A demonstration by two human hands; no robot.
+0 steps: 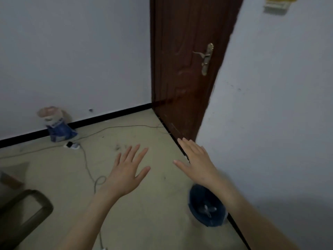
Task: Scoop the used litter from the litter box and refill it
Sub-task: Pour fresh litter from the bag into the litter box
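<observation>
L hand (126,170) & R hand (195,162) flat, fingers spread; round blue bin (207,210) below.

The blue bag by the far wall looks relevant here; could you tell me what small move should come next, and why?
Probably step toward the blue bag by the wall: both the left hand and the right hand are open and empty, and no litter box or scoop is in view.

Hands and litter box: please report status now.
Left hand and right hand open, empty. No litter box visible. Blue bag by wall. Cable across floor.
</observation>
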